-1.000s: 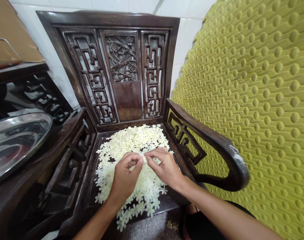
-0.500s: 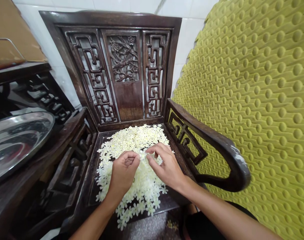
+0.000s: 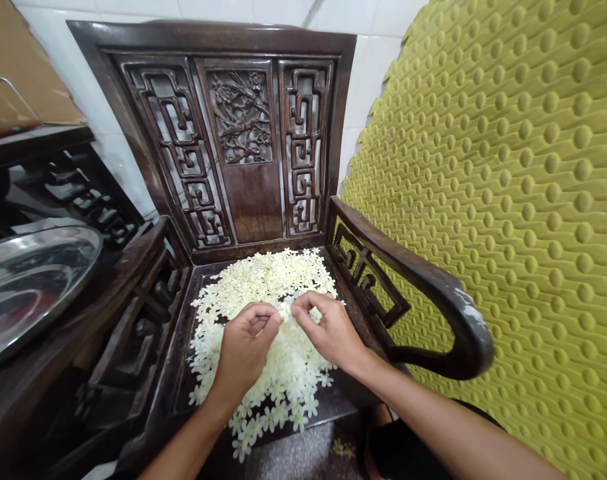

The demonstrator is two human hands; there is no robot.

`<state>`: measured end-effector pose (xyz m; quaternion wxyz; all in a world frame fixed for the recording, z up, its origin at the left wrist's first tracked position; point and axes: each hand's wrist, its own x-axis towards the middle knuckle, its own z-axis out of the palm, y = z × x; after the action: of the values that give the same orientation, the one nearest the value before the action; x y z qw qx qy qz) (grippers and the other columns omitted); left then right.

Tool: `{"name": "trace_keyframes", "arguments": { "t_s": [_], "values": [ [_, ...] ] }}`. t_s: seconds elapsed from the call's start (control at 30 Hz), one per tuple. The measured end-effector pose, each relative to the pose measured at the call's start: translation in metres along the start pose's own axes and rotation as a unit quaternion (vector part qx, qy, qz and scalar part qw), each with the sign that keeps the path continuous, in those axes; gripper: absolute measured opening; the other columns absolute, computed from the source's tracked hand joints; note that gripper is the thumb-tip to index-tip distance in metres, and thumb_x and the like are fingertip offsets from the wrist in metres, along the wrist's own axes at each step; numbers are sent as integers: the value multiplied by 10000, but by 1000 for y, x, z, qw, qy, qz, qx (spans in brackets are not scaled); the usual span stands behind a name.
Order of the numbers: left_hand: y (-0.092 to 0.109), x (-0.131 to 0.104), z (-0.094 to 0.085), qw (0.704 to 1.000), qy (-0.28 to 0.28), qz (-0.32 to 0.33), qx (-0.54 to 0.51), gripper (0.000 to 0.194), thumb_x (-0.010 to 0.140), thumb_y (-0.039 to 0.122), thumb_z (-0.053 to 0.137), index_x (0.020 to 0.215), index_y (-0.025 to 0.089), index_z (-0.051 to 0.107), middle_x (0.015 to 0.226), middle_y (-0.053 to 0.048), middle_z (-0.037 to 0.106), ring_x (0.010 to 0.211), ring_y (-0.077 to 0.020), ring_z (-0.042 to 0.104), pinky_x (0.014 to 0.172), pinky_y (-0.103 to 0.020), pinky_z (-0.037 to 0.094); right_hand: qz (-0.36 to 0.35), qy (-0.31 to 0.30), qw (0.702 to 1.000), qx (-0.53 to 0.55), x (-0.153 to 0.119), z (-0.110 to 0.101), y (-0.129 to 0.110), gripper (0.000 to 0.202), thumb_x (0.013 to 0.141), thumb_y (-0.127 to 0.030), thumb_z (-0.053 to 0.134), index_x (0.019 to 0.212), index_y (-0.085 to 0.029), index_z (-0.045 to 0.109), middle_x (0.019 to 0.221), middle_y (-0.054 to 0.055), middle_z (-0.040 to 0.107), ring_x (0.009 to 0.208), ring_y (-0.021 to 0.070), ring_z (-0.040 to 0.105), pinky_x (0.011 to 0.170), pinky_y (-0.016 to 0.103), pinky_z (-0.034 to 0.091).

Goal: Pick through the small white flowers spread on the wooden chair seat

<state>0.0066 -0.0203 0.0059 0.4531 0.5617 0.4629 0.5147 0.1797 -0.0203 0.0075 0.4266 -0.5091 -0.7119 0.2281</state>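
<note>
Head view: white flower (image 3: pixel 285 311) between 2 hands (image 3: pixel 248 340)

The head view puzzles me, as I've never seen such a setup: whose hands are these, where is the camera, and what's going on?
There is no machine here: these are a person's two bare hands. The camera is worn on that person's head, looking forward and down. Many pale flowers lie spread over the seat of a dark carved wooden chair. Above them, the left hand pinches a small white flower. The right hand has its fingertips at the other side, too small to tell whether they grip it too. A yellow bumpy sheet fills the right of the view.
</note>
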Motion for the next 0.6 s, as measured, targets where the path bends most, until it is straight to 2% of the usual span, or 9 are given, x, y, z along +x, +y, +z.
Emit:
{"name": "trace_keyframes", "arguments": {
  "t_s": [0.1,0.17,0.23,0.3,0.43,0.6],
  "values": [
    [-4,5,-4,997,42,-60,-28,101,759,267,721,770,171,691,713,-7,693,691,-150,654,660,-230,516,55,11,998,-11,6,-3,12,142,855,-127,543,746,-189,610,711,-12,652,653,141,588,579,243,399],
    [-7,8,-6,994,66,-80,-40,119,740,275,733,768,168,691,704,-7,705,698,-159,675,666,-235,519,83,15,996,-24,8,-5,18,135,829,-134,558,713,-186,603,673,-16,637,611,136,570,562,240,397],
    [-9,10,-8,993,77,-81,-38,132,728,281,744,763,165,691,710,-9,714,706,-164,686,670,-236,521,85,22,996,-27,9,-6,18,101,839,-177,587,742,-185,616,685,-10,635,609,138,564,557,242,402],
    [-9,10,-8,993,76,-80,-30,140,723,284,753,759,163,691,708,-12,720,699,-162,687,668,-234,521,57,28,998,-15,7,-5,12,50,863,-219,610,835,-188,637,758,6,646,653,146,574,568,247,414],
    [-6,6,-4,997,29,-65,-23,145,750,295,748,765,161,696,720,-17,720,700,-160,679,678,-240,528,-22,8,1000,-2,1,-1,-5,70,914,-269,629,909,-208,662,834,20,658,755,165,591,721,293,456],
    [-5,3,-3,998,-41,-26,-32,128,807,296,714,799,168,701,801,-29,716,771,-174,673,742,-269,533,-34,-26,999,8,-3,5,-9,98,935,-283,634,893,-221,697,803,0,685,760,161,604,770,306,441]
  ]
}}
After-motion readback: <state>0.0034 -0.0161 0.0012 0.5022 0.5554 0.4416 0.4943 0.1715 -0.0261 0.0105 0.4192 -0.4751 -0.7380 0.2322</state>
